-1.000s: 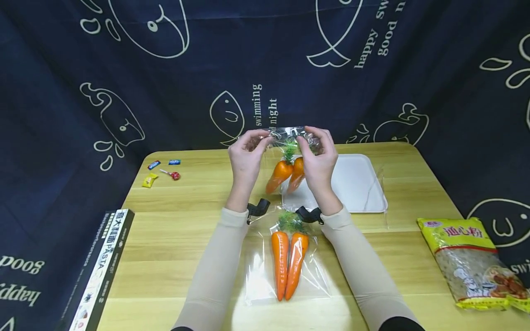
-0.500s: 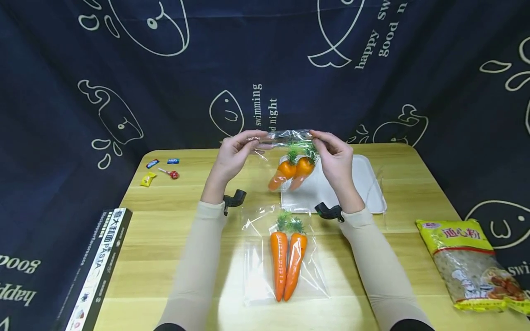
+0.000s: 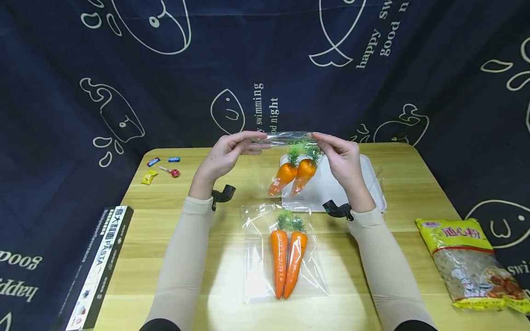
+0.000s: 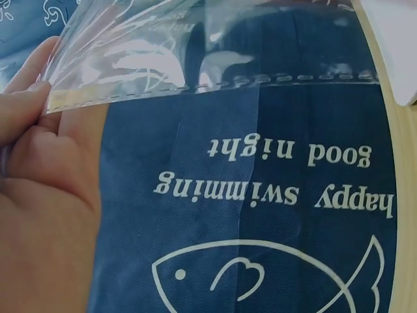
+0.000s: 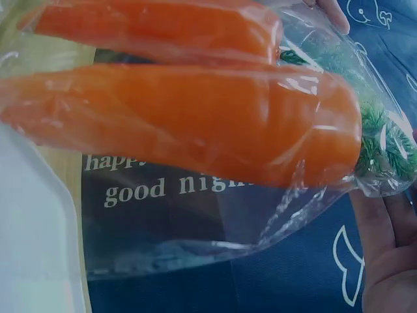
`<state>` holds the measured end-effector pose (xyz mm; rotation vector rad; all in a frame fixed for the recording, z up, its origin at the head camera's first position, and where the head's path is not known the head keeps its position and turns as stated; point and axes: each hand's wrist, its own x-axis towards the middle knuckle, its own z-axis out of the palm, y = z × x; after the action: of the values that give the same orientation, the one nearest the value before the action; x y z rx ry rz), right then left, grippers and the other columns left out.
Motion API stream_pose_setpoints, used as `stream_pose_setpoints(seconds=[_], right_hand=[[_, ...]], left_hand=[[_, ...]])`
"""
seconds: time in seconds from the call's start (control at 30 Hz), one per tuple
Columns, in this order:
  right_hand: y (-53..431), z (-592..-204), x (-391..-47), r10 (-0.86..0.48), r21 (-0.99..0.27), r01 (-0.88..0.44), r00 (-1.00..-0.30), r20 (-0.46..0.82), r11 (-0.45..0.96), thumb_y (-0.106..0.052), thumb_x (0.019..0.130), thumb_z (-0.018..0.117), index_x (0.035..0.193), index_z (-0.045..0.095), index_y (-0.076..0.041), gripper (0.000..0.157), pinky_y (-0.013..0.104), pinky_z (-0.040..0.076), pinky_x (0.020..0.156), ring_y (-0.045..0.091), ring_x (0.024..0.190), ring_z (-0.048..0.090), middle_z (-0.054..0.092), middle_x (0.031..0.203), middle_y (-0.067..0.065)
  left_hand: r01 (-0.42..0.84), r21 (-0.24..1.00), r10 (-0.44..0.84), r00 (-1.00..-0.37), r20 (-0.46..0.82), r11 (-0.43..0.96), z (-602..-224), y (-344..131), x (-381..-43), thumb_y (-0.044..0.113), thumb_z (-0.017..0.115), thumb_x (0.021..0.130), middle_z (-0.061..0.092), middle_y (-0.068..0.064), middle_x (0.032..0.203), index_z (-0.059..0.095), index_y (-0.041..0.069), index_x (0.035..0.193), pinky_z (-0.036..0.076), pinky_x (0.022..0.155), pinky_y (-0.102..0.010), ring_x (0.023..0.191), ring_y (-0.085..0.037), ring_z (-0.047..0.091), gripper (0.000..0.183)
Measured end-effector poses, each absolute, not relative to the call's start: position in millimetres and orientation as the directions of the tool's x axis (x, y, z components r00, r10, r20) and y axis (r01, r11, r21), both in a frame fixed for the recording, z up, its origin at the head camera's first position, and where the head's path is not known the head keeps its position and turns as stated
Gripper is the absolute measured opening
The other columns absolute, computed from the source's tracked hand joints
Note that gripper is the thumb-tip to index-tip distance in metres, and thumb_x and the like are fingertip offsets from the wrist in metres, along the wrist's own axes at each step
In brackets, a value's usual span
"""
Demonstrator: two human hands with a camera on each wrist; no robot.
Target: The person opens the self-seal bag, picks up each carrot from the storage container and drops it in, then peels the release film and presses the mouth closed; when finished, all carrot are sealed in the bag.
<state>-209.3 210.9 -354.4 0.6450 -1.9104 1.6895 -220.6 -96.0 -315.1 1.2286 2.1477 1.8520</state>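
Note:
Both hands hold up a clear plastic bag (image 3: 285, 137) by its top edge, over the far part of the table. My left hand (image 3: 223, 157) pinches the left corner between thumb and fingers. At the right corner my right hand (image 3: 343, 162) pinches the film. Inside hang two carrots (image 3: 283, 178) with green tops up and tips down to the left. Close in the right wrist view, film wraps the nearer carrot (image 5: 215, 120). A dashed seam runs along the taut bag edge (image 4: 215, 86) in the left wrist view. Nearer me, a second clear bag (image 3: 258, 276) with two carrots lies flat on the table.
Behind the raised bag lies a white tray (image 3: 372, 193). Several small candies, including a red lollipop (image 3: 175, 173), lie far left. A pasta box (image 3: 101, 266) stands at the left edge, a yellow macaroni bag (image 3: 468, 266) at the right. A dark printed curtain (image 3: 265, 55) surrounds the table.
My hands have moved apart, the left one left and the right one right. The bag's top is pulled out wider and straighter, and its carrots have shifted slightly right.

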Motion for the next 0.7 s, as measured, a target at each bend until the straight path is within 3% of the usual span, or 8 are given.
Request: stream_pose_setpoints(seconds=[0.17,0.27,0.33,0.43,0.5,0.6,0.7], right_hand=[[215.4,-338.0,-189.9,0.03,-0.746,-0.652,-0.75,0.661,0.131,0.007,0.093,0.062,0.109,0.074,0.005,0.02,0.02,0.058,0.087,0.011,0.099,0.072,0.077,0.108,0.004],[220.9,-319.6,-170.9,0.08,-0.729,-0.672,-0.726,0.684,0.135,0.008,0.093,0.062,0.106,0.074,0.008,0.018,0.019,0.058,0.084,0.012,0.094,0.073,0.077,0.105,0.002],[226.6,-308.7,-159.1,0.125,-0.719,-0.685,-0.708,0.695,0.115,0.009,0.092,0.062,0.103,0.073,0.011,0.016,0.02,0.058,0.083,0.012,0.092,0.073,0.078,0.102,0.004],[239.7,-300.3,-144.3,0.195,-0.733,-0.678,-0.712,0.674,0.055,0.009,0.091,0.064,0.103,0.071,0.015,0.016,0.02,0.059,0.082,0.015,0.092,0.073,0.077,0.101,0.009],[251.6,-300.4,-134.6,0.238,-0.773,-0.634,-0.751,0.616,0.001,0.006,0.09,0.066,0.106,0.069,0.016,0.019,0.019,0.058,0.079,0.016,0.09,0.073,0.077,0.102,0.011],[270.9,-307.3,-122.8,0.248,-0.859,-0.506,-0.844,0.475,-0.077,0.001,0.091,0.069,0.113,0.068,0.014,0.026,0.017,0.059,0.072,0.014,0.086,0.071,0.076,0.104,0.01],[286.7,-324.1,-117.0,0.2,-0.936,-0.329,-0.933,0.3,-0.129,-0.004,0.091,0.07,0.119,0.068,0.007,0.03,0.014,0.056,0.061,0.01,0.079,0.066,0.075,0.103,0.004]], left_hand=[[0.514,0.848,0.528,-0.689,0.497,-0.129,-324.8,-92.1,-214.6,-0.006,0.046,0.102,0.066,-0.014,0.132,0.062,0.003,0.128,0.057,0.096,-0.044,0.117,-0.035,0.066,0.032],[0.51,0.842,0.418,-0.735,0.533,-0.176,-338.2,-94.9,-212.0,-0.003,0.055,0.099,0.066,-0.019,0.128,0.061,0.003,0.128,0.059,0.089,-0.048,0.11,-0.036,0.069,0.03],[0.498,0.86,0.349,-0.79,0.504,-0.114,-349.3,-100.4,-211.7,0.006,0.06,0.099,0.067,-0.017,0.125,0.061,0.007,0.129,0.061,0.085,-0.046,0.106,-0.033,0.07,0.03],[0.408,0.905,0.327,-0.877,0.353,0.116,-369.7,-112.8,-209.2,0.021,0.063,0.099,0.068,-0.009,0.124,0.062,0.014,0.129,0.061,0.085,-0.041,0.104,-0.029,0.07,0.03],[0.322,0.891,0.352,-0.913,0.204,0.319,-385.2,-121.0,-205.8,0.03,0.065,0.098,0.067,-0.001,0.125,0.063,0.019,0.129,0.06,0.085,-0.036,0.105,-0.024,0.069,0.032],[0.232,0.832,0.42,-0.908,-0.002,0.505,-408.7,-129.4,-197.4,0.035,0.065,0.097,0.065,-0.003,0.125,0.058,0.017,0.133,0.059,0.08,-0.037,0.102,-0.025,0.068,0.041],[0.156,0.826,0.482,-0.863,-0.153,0.542,-426.2,-130.5,-188.0,0.032,0.066,0.096,0.066,-0.008,0.12,0.054,0.012,0.137,0.059,0.074,-0.04,0.095,-0.026,0.07,0.046]])
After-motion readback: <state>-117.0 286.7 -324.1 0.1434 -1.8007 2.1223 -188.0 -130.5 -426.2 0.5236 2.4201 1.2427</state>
